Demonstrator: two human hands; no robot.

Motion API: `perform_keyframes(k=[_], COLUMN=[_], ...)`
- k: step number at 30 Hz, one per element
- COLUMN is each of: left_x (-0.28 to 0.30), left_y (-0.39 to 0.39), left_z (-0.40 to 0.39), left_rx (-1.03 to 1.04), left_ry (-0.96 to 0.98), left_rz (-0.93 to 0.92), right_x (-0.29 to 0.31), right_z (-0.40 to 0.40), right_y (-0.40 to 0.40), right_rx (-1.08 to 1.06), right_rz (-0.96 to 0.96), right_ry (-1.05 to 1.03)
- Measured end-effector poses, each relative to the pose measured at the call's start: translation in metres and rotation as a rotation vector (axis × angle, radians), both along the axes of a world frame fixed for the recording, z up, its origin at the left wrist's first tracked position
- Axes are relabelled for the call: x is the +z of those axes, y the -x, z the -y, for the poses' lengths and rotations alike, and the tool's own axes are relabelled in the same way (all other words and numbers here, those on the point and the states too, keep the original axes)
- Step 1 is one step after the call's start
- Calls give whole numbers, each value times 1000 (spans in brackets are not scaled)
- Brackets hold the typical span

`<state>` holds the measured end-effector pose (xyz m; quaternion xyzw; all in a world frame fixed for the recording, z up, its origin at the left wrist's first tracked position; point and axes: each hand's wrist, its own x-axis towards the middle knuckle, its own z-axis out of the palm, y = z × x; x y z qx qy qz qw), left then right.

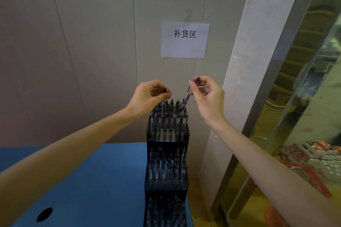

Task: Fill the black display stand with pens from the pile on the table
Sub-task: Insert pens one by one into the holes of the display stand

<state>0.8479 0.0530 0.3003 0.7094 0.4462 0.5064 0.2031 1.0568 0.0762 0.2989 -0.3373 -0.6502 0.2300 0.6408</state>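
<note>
— Three tiers on that stand [167, 184], and every one looks packed with pens. Top row, middle row, bottom row, all bristling.

— So nearly done?

— By my reckoning, yes. Right hand [208, 96] is pinching one pen [190, 93], tilted, its lower end dipping towards the right corner of the top tier [168, 118]. It isn't seated yet.

— And the left?

— Left hand [149, 95] has its fingers curled over the top row's left side, thumb and forefinger nipped on something small and dark, a pen cap most likely. Whether that's a fresh pen going in or one being steadied, I can't tell.

— Any pile left on the table?

— None in sight. The blue table [92, 180] shows bare surface and a round hole near the front edge; the pile, if any remains, is out of view.

— Where's the stand itself?

— Right edge of the table, hard by the wall, below a paper sign [184, 39].

— So what's left?

— Seat this pen, maybe the left one too. Spare slots are hard to make out from here; the pens blur together.
</note>
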Motion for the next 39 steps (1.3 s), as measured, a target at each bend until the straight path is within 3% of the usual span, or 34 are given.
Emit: perform_keyframes(k=[9, 16, 29, 39], left_x=[10, 13, 23, 28], left_y=[8, -4, 3, -5], left_z=[3, 7, 4, 1], left_rx=[55, 21, 106, 99], left_ry=[-40, -80, -166, -212], left_rz=[160, 108, 209, 244], right_x=[2, -11, -4, -13], right_z=[-4, -10, -12, -13], right_y=[-14, -13, -18, -21], right_rx=[-150, -81, -90, -28], right_rz=[-76, 212, -100, -9], right_ry=[-72, -9, 78, 87])
